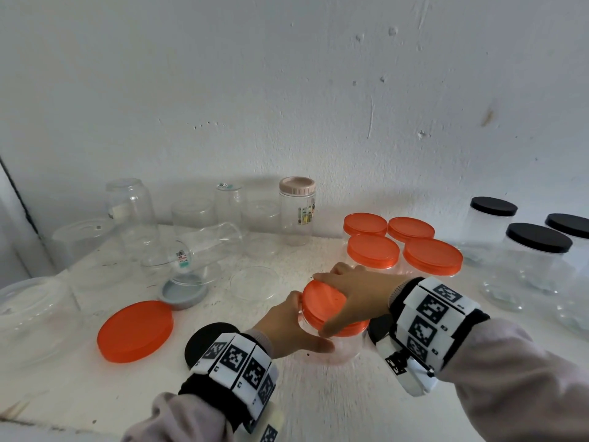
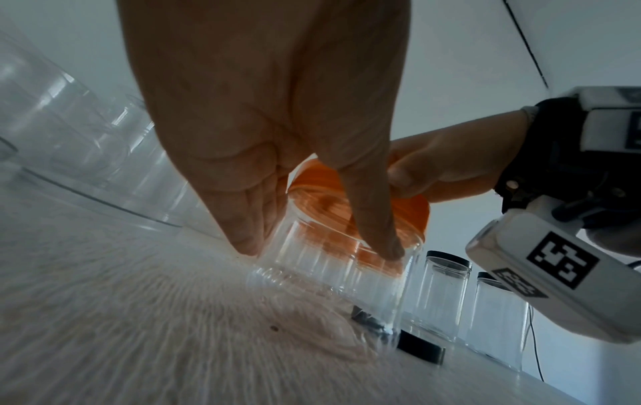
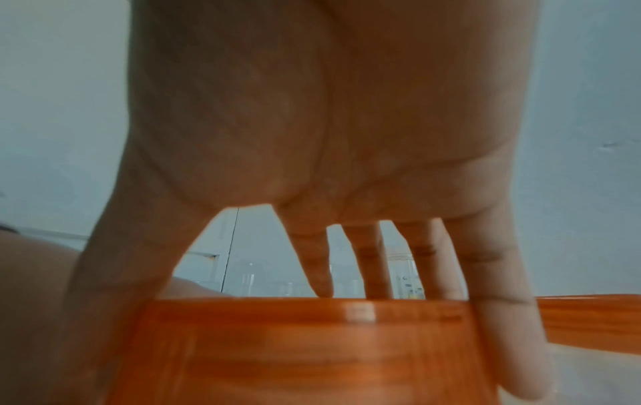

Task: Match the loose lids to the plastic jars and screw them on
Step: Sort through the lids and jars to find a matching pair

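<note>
Right hand (image 1: pixel 357 293) fingers (image 3: pixel 499 315) — spanning orange lid (image 1: pixel 322 303)

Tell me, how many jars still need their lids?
Done: four orange-lidded jars, three black-lidded jars and a pink-lidded one. In hand: the left hand steadies a clear jar while the right hand grips its orange lid. Left: several clear jars and loose lids, like the big orange lid; the exact count is unclear.

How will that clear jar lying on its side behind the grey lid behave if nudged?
The sideways jar probably rolls easily: round wall, nothing visibly chocking it. Likely light, since it looks empty and thin-walled. It may knock the grey lid just in front of it.
</note>
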The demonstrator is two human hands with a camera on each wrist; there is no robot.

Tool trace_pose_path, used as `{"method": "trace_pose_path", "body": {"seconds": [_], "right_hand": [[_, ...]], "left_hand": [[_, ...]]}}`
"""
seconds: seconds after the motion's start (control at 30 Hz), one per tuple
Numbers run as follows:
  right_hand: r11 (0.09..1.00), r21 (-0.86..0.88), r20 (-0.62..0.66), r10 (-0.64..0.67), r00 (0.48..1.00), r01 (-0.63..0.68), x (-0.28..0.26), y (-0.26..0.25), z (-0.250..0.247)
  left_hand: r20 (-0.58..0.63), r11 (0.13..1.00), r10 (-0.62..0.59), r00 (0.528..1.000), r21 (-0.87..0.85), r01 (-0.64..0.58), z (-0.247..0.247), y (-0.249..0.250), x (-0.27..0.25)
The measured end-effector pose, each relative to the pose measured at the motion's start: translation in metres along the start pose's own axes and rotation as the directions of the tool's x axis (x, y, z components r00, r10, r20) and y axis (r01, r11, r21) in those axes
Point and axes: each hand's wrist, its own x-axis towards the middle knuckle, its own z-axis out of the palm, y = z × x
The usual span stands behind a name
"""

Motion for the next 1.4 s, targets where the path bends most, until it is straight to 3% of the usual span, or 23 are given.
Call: {"method": "trace_pose_path", "body": {"seconds": [0.9, 1.17, 1.4], "right_hand": [[0.987, 0.096, -0.23, -0.101, 0.968, 0.126, -0.002, 0.01, 0.032], [0.969, 0.187, -0.197, -0.126, 0.972, 0.164, -0.004, 0.015, 0.034], [0.95, 0.24, -0.109, -0.179, 0.978, 0.201, -0.006, 0.019, 0.027]], "left_hand": [[0.015, 0.999, -0.054, 0.998, -0.004, 0.054, -0.001, 0.005, -0.006], [0.063, 0.999, -0.047, 0.997, -0.001, 0.047, -0.005, 0.009, -0.008], [0.118, 0.971, -0.026, 0.993, 0.239, -0.003, -0.04, 0.01, -0.009]]}}
